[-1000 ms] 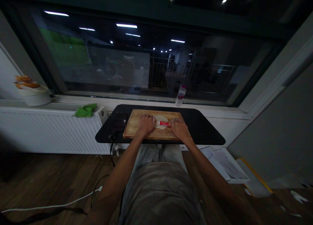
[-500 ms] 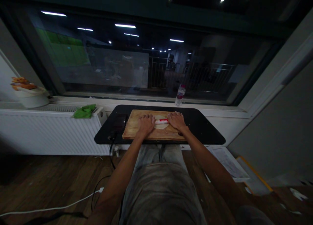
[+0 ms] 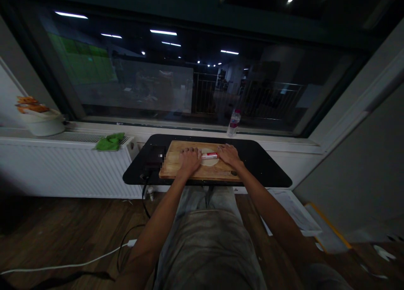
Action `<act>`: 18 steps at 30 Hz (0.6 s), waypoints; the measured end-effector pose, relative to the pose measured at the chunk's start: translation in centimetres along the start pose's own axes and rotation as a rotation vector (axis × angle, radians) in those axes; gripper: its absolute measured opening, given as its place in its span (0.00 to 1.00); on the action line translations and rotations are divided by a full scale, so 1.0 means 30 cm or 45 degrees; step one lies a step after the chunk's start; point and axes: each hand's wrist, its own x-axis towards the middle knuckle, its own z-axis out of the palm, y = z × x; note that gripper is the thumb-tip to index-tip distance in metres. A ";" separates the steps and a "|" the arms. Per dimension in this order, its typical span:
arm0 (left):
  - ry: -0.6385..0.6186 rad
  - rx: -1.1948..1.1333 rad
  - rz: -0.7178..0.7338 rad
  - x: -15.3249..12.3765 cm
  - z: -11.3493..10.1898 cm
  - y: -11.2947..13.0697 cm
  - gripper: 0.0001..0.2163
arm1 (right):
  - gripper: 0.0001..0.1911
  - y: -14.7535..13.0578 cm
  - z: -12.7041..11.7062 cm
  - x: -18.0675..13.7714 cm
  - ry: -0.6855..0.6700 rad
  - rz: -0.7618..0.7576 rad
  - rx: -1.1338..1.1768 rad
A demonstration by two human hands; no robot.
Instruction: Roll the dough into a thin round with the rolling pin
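Since 1 second ago, the right hand has slid a little farther from the body, baring a dark oval mark near the cutting board's near right corner. Nearest are the person's grey clothes, with 2 bare forearms reaching past them. On the wooden cutting board, the left hand lies palm down with bent fingers over the left end of a red-and-white roller; the right hand covers the other end with fingers laid forward. I cannot tell whether either set of fingers closes around it. The roller lies across a flat, pale dough round, between the 2 hands. Under the board is 1 black table. Beyond it, 1 bottle stands upright before the dark window.
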 end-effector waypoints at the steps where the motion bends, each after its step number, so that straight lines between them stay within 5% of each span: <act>1: 0.004 -0.005 0.001 0.000 0.001 0.000 0.25 | 0.28 -0.003 -0.002 -0.012 0.024 -0.017 -0.031; 18: 0.078 -0.043 0.054 0.000 0.020 -0.003 0.26 | 0.29 -0.065 -0.021 -0.223 0.241 0.081 -0.010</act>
